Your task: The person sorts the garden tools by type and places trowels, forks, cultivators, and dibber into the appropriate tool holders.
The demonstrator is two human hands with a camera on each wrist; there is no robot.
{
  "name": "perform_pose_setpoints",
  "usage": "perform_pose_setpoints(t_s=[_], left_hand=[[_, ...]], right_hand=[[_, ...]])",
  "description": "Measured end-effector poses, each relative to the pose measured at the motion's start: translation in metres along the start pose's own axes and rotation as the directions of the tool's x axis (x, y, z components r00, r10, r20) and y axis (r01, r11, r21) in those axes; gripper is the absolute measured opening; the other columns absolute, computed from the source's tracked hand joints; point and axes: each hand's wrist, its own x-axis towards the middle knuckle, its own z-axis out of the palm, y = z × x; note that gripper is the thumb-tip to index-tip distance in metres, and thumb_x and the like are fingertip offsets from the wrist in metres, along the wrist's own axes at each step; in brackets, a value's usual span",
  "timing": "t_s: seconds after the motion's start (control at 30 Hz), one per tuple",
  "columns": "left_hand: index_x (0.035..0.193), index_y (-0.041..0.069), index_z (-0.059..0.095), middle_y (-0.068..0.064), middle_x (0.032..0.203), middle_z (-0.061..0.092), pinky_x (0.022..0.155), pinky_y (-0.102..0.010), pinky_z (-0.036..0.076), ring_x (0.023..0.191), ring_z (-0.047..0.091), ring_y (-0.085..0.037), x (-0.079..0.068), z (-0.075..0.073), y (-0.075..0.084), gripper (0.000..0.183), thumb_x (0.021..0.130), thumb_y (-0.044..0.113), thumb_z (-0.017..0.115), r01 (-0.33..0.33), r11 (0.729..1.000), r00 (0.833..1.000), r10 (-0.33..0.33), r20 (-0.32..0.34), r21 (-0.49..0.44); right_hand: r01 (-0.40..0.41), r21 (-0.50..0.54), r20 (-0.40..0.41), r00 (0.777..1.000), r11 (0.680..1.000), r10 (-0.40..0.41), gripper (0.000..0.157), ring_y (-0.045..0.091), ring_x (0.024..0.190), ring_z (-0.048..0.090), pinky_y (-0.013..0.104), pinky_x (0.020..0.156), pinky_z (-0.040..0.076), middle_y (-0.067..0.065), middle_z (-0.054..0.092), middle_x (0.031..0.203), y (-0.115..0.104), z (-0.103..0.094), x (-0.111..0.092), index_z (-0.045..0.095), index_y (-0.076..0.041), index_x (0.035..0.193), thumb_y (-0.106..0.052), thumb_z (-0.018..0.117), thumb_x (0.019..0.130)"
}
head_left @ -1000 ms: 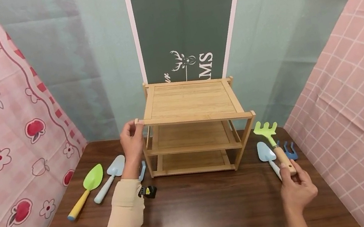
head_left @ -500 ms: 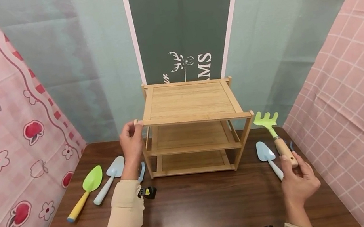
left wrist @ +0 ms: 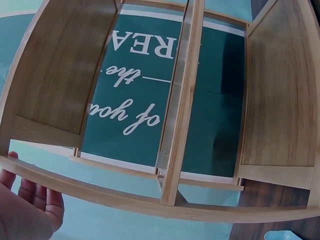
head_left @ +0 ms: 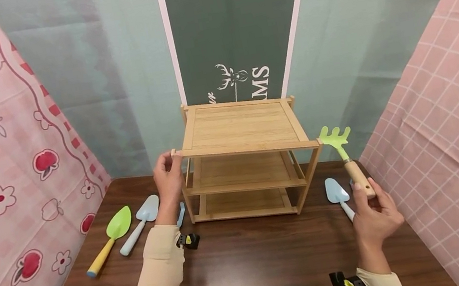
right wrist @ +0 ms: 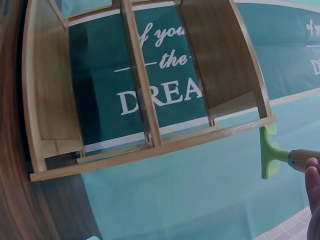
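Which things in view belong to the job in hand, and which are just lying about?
Seemingly in use:
green rake, in the right hand
wooden shelf, gripped by the left hand

Seemingly just lying about:
green trowel
light blue trowel left of the shelf
second light blue trowel right of the shelf
blue tool, partly hidden beside the shelf

Pink bunny-and-apple fabric (head_left: 20, 173) hangs on the left, pink grid cloth (head_left: 448, 116) on the right. Far side's a blue-green backdrop (head_left: 88, 85) with a dark green panel (head_left: 234, 10). The surface (head_left: 251, 271) is dark wood-look, kinda shiny.
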Motion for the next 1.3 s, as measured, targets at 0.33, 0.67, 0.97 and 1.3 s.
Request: perform_pose_setpoints(t_s=[0.33,0.67,0.97,1.3], left_hand=[[0.102,0.001,0.063,-0.002,0.078,0.052,0.066,-0.030,0.035,0.070,0.044,-0.015,-0.001,0.002,0.000,0.028,0.090,0.027,0.061,-0.022,1.000,1.000,0.022,-0.014,0.001],[0.103,-0.008,0.060,-0.005,0.078,0.052,0.066,-0.028,0.035,0.070,0.043,-0.013,-0.016,0.001,0.039,0.022,0.091,0.010,0.057,-0.017,1.000,1.000,0.018,-0.014,0.024],[0.103,-0.008,0.061,-0.007,0.078,0.054,0.066,-0.029,0.035,0.070,0.044,-0.016,-0.019,0.001,0.042,0.021,0.091,0.009,0.057,-0.024,1.000,1.000,0.024,-0.017,0.012],[0.104,0.000,0.063,-0.007,0.082,0.057,0.067,-0.031,0.036,0.071,0.045,-0.014,-0.004,0.002,0.003,0.026,0.091,0.022,0.059,-0.036,0.999,0.999,0.036,-0.015,0.006]], right_hand=[[0.031,0.088,-0.024,0.999,0.996,-0.028,0.021,-0.001,0.054,0.052,0.013,0.054,0.039,-0.005,0.061,0.069,-0.002,0.016,0.005,0.069,0.012,0.088,0.007,0.071,0.068],[0.022,0.164,0.022,0.999,0.986,-0.026,0.021,0.002,0.057,0.058,0.012,0.054,0.043,0.001,0.064,0.075,-0.006,0.031,0.006,0.068,0.014,0.090,0.009,0.071,0.069],[0.024,0.162,0.070,0.997,0.986,-0.036,0.021,0.001,0.056,0.057,0.013,0.052,0.041,0.003,0.065,0.076,-0.010,0.046,0.006,0.069,0.012,0.091,0.009,0.070,0.070],[0.019,0.148,0.128,0.991,0.989,-0.038,0.022,-0.002,0.054,0.051,0.012,0.053,0.039,-0.001,0.062,0.074,-0.017,0.069,0.005,0.069,0.011,0.093,0.008,0.069,0.071]])
